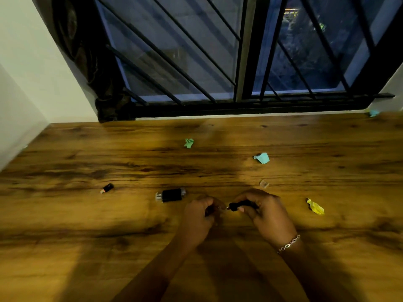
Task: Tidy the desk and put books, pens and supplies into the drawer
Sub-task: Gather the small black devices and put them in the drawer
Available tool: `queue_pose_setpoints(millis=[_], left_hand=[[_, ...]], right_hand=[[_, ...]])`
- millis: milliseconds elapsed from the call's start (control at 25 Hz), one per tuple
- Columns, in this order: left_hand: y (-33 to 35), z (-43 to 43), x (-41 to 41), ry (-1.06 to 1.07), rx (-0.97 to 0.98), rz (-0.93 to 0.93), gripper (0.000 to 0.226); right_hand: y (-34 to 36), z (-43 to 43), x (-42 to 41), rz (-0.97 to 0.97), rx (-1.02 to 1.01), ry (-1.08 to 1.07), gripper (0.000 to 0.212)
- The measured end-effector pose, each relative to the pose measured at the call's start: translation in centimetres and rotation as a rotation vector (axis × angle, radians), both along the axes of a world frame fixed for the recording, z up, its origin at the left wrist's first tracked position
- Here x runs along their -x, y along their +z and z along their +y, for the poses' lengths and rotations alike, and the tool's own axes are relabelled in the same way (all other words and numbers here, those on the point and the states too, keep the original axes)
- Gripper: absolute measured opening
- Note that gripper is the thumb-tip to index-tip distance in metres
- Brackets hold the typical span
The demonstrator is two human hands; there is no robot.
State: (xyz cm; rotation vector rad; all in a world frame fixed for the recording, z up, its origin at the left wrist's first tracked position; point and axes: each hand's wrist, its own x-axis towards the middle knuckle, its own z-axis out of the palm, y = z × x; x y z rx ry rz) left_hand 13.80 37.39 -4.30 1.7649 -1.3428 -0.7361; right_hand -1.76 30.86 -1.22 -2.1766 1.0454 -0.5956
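Desk (65, 214), wood grain, sitting under a barred window (196, 51).
- L side: small black cap (106, 188) w/ pale tip, lying alone.
- R of it, mid-desk: stubby black item (171, 195) w/ clear end, lying flat just L of the hands.
- Farther back: green paper wad (188, 143), sitting well apart from the rest.
- L hand (197, 216), near centre: fingers curling round a small dark bit (209, 211). Too blurred to ID.
- R hand (266, 214) facing it: thumb + fingers pinching a black pen part (242, 205), tip pointing L at the L hand. Both parts are being held close together over the desk; can't tell if they're touching.
- Bracelet (289, 244) sitting on R wrist.
- Just beyond R hand: clear plastic bit (263, 183). Teal paper wad (261, 158) lying farther back.
- R of the hands: yellow paper wad (315, 207), near side.
- Far R corner by window: teal scrap (374, 113).
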Motion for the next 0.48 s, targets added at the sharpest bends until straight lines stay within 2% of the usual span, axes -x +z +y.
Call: queue_pose_setpoints(millis=[280,400,480], left_hand=[[1.1,0.2,0.3,-0.087,0.002,-0.084,0.016],[1.3,0.2,0.4,-0.060,-0.030,-0.051,0.016],[1.4,0.3,0.6,-0.034,-0.041,0.011,0.014]], right_hand=[[-0.4,0.5,-0.5,0.056,0.121,0.086,0.022],[-0.1,0.7,-0.5,-0.021,0.036,-0.004,0.021],[0.3,0.7,-0.8,-0.050,0.008,-0.028,0.034]])
